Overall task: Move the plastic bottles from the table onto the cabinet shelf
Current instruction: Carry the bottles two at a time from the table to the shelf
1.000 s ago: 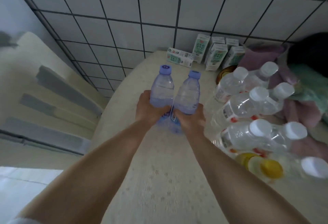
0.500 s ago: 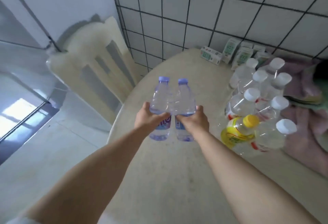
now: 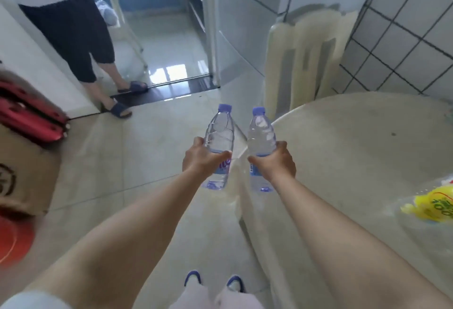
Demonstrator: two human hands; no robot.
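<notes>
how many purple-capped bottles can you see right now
2: one bottle gripped in the left hand, the other bottle gripped in the right hand. None visibly hidden.

Wearing a pale, whitish sleeve [image 3: 27, 301] on the left arm, showing only as a blurred sliver at seven o'clock in the corner. Leaving both forearms bare from there on, with the left hand [image 3: 203, 159] and the right hand [image 3: 274, 161] uncovered too. Wearing light trousers [image 3: 215, 298] of a faint pinkish white at six o'clock, plain, parting into two legs. Wearing low shoes just above them, also at six o'clock: left shoe [image 3: 193, 277] and right shoe [image 3: 234, 282], each showing a rounded blue toe edging a paler upper.
</notes>
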